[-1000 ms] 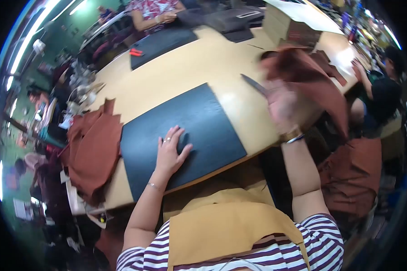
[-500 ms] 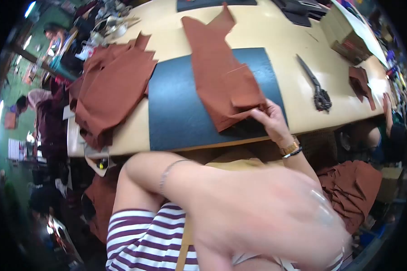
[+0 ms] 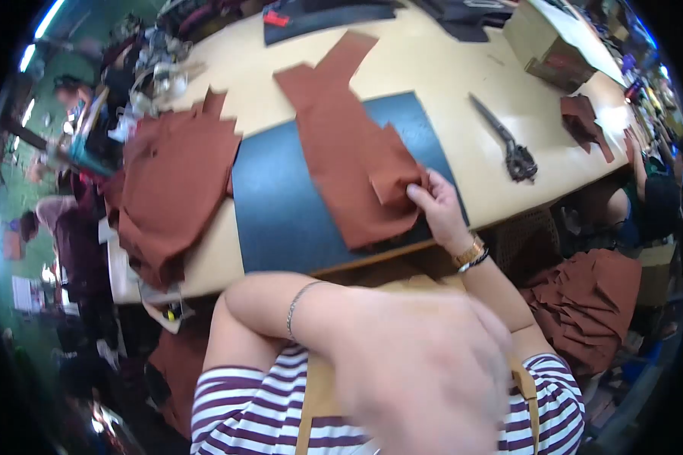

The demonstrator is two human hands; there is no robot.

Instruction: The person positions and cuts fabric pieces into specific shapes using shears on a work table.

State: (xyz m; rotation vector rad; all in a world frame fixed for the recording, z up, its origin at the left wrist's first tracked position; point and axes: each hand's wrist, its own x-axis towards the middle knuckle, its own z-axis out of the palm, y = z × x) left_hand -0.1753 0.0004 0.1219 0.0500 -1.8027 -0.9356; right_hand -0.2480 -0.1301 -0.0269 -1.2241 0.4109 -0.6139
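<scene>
My right hand (image 3: 442, 205), with a gold watch at its wrist, pinches the near right corner of a reddish-brown fabric piece (image 3: 334, 152). That corner is folded up, and the piece lies over a dark blue mat (image 3: 269, 205) on the table. Its far end splits into two strips. Close to the camera, my left hand (image 3: 425, 371) crosses in front of my striped shirt; motion blurs its fingers, so their closing is unclear. Left of the mat, a stack of the same brown fabric (image 3: 174, 182) hangs partly over the table edge.
Large dark-handled scissors (image 3: 505, 136) lie right of the mat on the cream table (image 3: 463, 68). Behind them stand a cardboard box (image 3: 550, 53) and a small brown scrap (image 3: 582, 125). More brown fabric (image 3: 584, 303) is heaped at lower right. Other people work at both sides.
My left hand has swung from the lower right toward the middle. The fabric piece has turned and shifted nearer on the mat, its corner still in my right hand. The view has tilted slightly.
</scene>
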